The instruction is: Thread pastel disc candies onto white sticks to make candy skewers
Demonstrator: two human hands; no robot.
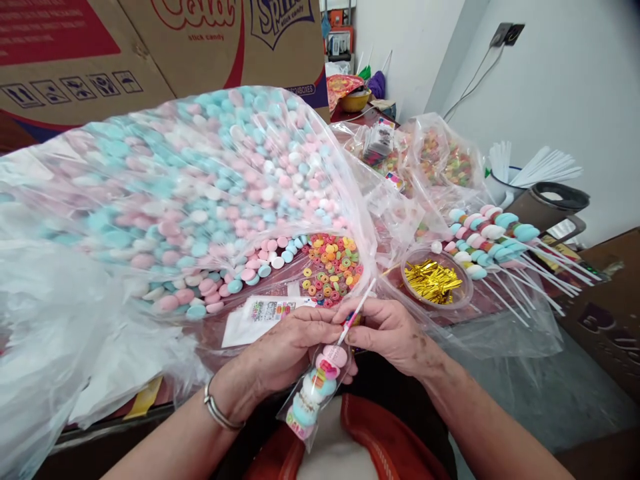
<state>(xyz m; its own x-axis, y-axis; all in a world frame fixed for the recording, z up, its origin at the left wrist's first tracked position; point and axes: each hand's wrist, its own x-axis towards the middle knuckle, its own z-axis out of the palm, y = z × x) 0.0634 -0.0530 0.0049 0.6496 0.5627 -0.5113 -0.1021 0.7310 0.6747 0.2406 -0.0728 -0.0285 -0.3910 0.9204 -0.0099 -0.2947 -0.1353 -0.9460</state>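
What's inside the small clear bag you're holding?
Inside the small clear bag: a candy skewer of pink, white and blue pieces, its white stick poking out. Both hands cover the bag's mouth.

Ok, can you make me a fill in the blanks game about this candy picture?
1. Both hands, the left hand and the right hand, hold a candy stick wrapped in a clear ____.
2. The small round bowl holds shiny twist ties coloured ____.
3. The left wrist wears a silver ____.
4. The finished candy sticks lie piled to the ____ of the bowl.

Missing words: bag; gold; bracelet; right
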